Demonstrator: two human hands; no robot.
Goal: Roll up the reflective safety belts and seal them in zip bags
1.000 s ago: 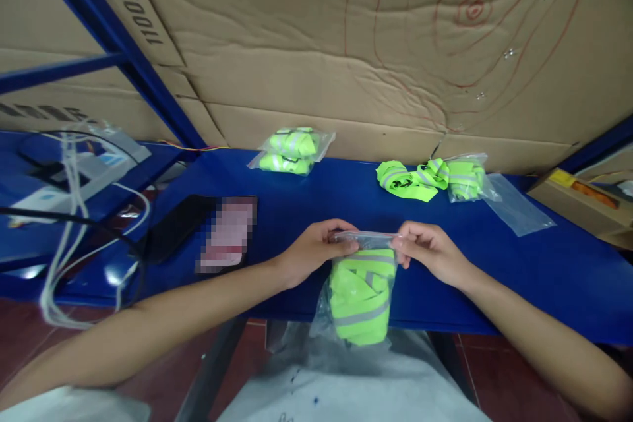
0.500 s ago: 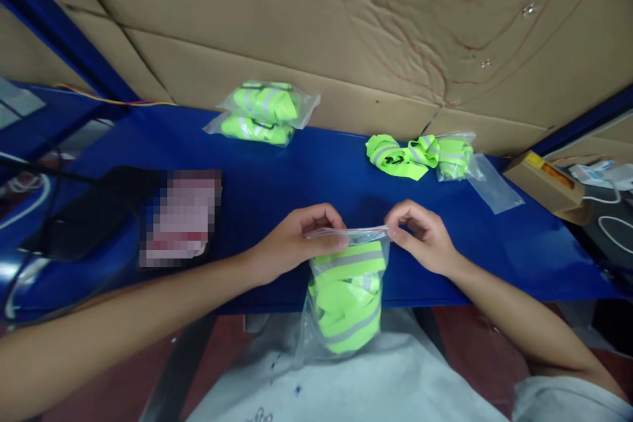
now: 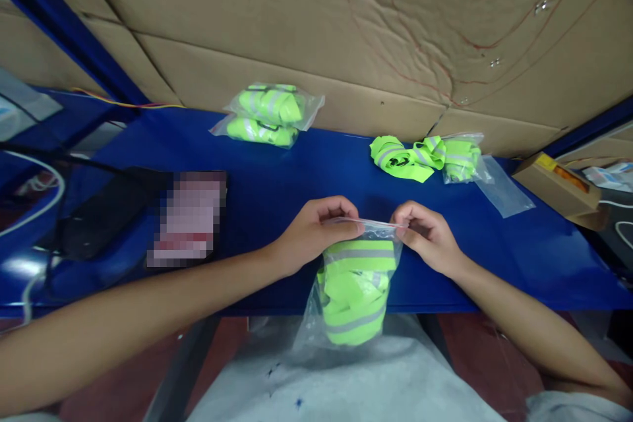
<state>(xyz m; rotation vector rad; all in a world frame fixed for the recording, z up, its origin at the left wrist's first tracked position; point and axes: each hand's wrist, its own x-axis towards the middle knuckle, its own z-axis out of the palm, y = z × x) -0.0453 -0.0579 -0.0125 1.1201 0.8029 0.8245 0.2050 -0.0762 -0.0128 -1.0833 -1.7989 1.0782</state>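
Observation:
A clear zip bag [image 3: 309,323] hangs from both hands at the table's front edge. Inside it is a folded neon-yellow reflective strap [image 3: 353,306] with grey stripes. My left hand [image 3: 324,227] pinches the bag's top edge, thumb in front, fingers curled behind. At the top right corner, my right hand [image 3: 428,234] grips the same edge between thumb and forefinger. The seal strip runs nearly straight between the hands; whether it is closed all along I cannot tell.
Two bagged yellow straps [image 3: 270,112] lie stacked at the back. Loose yellow straps [image 3: 395,158] and another bagged one [image 3: 462,158] are back right, beside a flat plastic bag [image 3: 507,188]. A cardboard box [image 3: 558,188] stands far right. A blurred-out flat object [image 3: 190,217] lies left on the blue table [image 3: 262,191].
My left hand has slid a little to the right along the bag's top edge, nearer my right hand. The whole view has shifted slightly.

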